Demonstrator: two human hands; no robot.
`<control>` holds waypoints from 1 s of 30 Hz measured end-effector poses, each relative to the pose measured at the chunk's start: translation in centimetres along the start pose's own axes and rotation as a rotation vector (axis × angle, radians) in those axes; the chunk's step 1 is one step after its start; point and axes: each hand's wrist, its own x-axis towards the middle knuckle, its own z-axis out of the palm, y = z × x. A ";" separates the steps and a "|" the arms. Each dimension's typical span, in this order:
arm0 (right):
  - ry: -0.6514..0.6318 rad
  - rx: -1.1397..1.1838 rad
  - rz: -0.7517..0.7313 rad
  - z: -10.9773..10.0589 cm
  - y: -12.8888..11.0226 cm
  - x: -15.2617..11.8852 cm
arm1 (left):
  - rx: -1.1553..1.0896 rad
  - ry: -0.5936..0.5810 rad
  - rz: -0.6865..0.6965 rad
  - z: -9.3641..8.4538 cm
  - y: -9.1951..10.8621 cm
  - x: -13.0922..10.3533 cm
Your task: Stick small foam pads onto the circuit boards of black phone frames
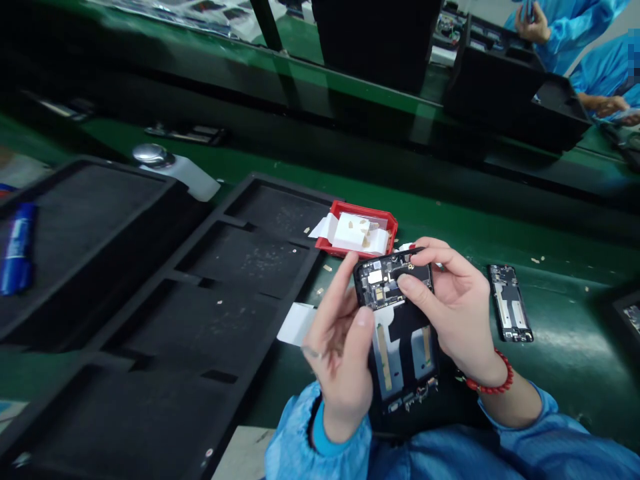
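Observation:
An opened smartphone (400,333), its circuit board and inner frame exposed, is held up between both hands. My left hand (345,347) grips its left edge, with the thumb at the board's lower left and the index finger near the top corner. On the upper right, my right hand (453,300) presses its thumb onto the board, the other fingers behind the top edge. Just beyond the phone sits a red bin (393,233) holding white paper and small tan pieces. A second opened phone (511,303) lies on the green bench to the right.
A black compartment tray (260,300) stretches along the left. Beside it stand a dark foam block (100,193), a blue marker (19,247) and a white bottle with a metal cap (195,177). Co-workers' hands (535,27) show across the bench, near dark boxes (500,87).

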 end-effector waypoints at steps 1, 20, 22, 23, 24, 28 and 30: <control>-0.002 0.029 0.027 -0.1 0.3 0.2 | -0.077 -0.084 -0.061 -0.3 -0.3 0.0; -1.248 -0.662 -0.268 -2.0 -8.2 7.9 | 0.481 -0.753 0.278 0.3 0.6 0.6; -1.348 -0.704 -0.246 -1.5 -8.4 8.7 | 0.480 -0.758 0.289 0.4 0.6 0.3; -1.381 -0.711 -0.246 -1.3 -8.3 8.9 | 0.481 -0.754 0.290 0.4 0.7 0.3; -1.410 -0.709 -0.250 -1.2 -8.1 9.1 | 0.476 -0.752 0.286 0.4 0.9 0.3; -1.477 -0.709 -0.286 -1.1 -7.6 8.9 | 0.373 -0.790 0.195 0.5 1.8 0.9; -1.489 -0.744 -0.301 -1.0 -7.6 8.8 | 0.300 -0.824 0.096 0.5 1.9 1.2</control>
